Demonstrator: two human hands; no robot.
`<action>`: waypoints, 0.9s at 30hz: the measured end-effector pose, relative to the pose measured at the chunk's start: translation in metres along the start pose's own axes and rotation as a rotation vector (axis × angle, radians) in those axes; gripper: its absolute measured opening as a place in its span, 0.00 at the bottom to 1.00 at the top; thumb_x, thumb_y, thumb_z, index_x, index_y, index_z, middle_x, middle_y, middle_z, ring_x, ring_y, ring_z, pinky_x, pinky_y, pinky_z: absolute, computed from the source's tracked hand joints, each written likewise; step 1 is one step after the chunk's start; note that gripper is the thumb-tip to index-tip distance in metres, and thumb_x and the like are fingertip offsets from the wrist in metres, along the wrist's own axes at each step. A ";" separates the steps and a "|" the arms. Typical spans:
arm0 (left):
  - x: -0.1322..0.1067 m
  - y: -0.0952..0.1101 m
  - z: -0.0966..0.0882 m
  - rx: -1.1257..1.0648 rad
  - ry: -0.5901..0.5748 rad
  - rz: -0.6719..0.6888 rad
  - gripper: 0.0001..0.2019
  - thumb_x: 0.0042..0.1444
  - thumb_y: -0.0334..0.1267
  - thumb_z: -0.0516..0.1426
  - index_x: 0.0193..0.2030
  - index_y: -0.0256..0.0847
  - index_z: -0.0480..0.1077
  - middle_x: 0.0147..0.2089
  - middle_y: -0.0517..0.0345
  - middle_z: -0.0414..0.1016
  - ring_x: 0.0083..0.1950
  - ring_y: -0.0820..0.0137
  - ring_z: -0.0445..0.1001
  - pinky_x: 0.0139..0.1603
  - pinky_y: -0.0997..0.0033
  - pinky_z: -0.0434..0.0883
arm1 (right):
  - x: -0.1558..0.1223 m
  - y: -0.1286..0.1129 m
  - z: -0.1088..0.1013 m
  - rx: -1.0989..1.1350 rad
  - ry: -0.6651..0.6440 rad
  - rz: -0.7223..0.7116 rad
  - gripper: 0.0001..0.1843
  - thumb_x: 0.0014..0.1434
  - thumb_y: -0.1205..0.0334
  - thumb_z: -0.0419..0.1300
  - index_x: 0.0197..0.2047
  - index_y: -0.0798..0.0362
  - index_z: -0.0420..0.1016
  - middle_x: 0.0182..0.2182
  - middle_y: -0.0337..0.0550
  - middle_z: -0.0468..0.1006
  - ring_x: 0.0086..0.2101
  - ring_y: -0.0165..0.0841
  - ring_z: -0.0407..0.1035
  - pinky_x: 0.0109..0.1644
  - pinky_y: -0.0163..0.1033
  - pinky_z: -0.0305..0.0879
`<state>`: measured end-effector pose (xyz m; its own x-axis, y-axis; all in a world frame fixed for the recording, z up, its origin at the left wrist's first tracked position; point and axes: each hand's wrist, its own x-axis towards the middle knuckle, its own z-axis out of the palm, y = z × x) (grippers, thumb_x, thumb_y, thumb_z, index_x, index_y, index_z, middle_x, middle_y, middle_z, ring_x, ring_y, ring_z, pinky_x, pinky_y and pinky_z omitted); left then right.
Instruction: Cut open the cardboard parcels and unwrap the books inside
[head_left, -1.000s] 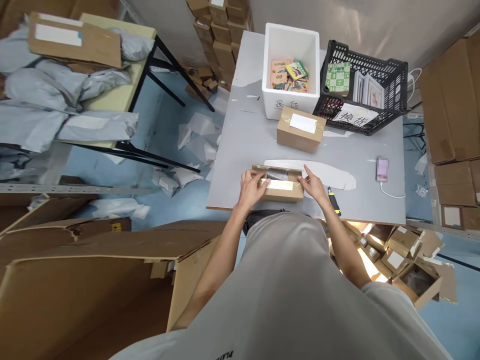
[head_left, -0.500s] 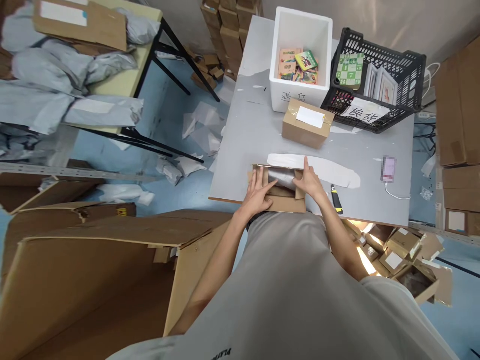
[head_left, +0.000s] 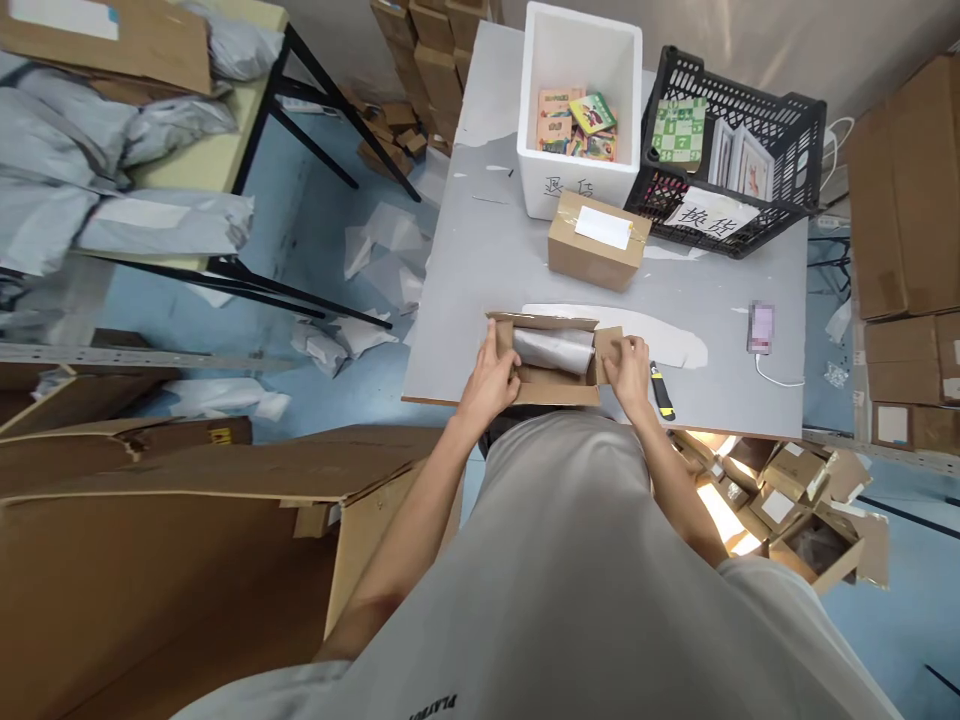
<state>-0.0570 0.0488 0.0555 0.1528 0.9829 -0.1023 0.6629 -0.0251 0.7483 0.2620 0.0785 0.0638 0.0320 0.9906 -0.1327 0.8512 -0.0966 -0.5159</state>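
Observation:
An open cardboard box (head_left: 559,394) sits at the front edge of the grey table, its flaps raised. Inside it lies a silvery-grey wrapped bundle (head_left: 553,350), contents hidden. My left hand (head_left: 489,380) closes around the left end of the box, thumb at the inner side. On the other end, my right hand (head_left: 628,374) pinches the right end flap between thumb and fingers. A black-and-yellow box cutter (head_left: 661,390) rests just right of my right hand. Behind the box, a white patch (head_left: 667,340) shows on the tabletop.
A closed parcel (head_left: 598,245) stands mid-table. Behind are a white foam bin (head_left: 581,180) with small colourful boxes and a black crate (head_left: 784,160) with books. A phone (head_left: 761,328) on a cable lies right. A large open carton (head_left: 187,590) stands lower left.
My hands have moved apart from over the bundle to the box's two ends. The right end flap is now held outward, and the bundle is more exposed. The view has shifted slightly.

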 end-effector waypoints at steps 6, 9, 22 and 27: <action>0.001 -0.003 -0.011 0.047 0.143 -0.022 0.26 0.62 0.33 0.62 0.68 0.44 0.77 0.90 0.45 0.49 0.91 0.39 0.42 0.88 0.29 0.47 | -0.001 -0.033 0.000 -0.204 -0.004 -0.066 0.22 0.75 0.68 0.51 0.66 0.57 0.77 0.73 0.69 0.67 0.75 0.59 0.53 0.77 0.68 0.58; 0.007 0.001 -0.008 0.108 0.075 -0.006 0.28 0.66 0.32 0.57 0.73 0.42 0.75 0.84 0.37 0.62 0.89 0.40 0.51 0.87 0.27 0.47 | 0.007 -0.042 0.004 -0.242 -0.187 -0.172 0.28 0.73 0.73 0.47 0.68 0.55 0.78 0.67 0.65 0.75 0.69 0.55 0.62 0.74 0.62 0.63; 0.037 -0.007 -0.005 0.043 0.031 -0.026 0.50 0.59 0.30 0.63 0.88 0.42 0.53 0.92 0.49 0.43 0.86 0.34 0.57 0.82 0.34 0.64 | 0.040 -0.092 0.023 -0.270 -0.558 -0.205 0.37 0.71 0.64 0.65 0.81 0.55 0.65 0.68 0.66 0.79 0.66 0.55 0.76 0.72 0.56 0.69; 0.031 -0.009 -0.001 0.031 0.073 -0.031 0.47 0.59 0.28 0.61 0.86 0.41 0.58 0.91 0.46 0.48 0.88 0.39 0.54 0.87 0.35 0.58 | 0.029 -0.112 0.016 -0.307 -0.579 -0.190 0.30 0.72 0.76 0.56 0.72 0.49 0.77 0.58 0.61 0.87 0.58 0.54 0.83 0.63 0.54 0.73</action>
<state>-0.0588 0.0793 0.0463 0.0786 0.9940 -0.0757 0.6890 0.0008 0.7248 0.1594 0.1161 0.1039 -0.3450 0.7683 -0.5392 0.9273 0.1902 -0.3224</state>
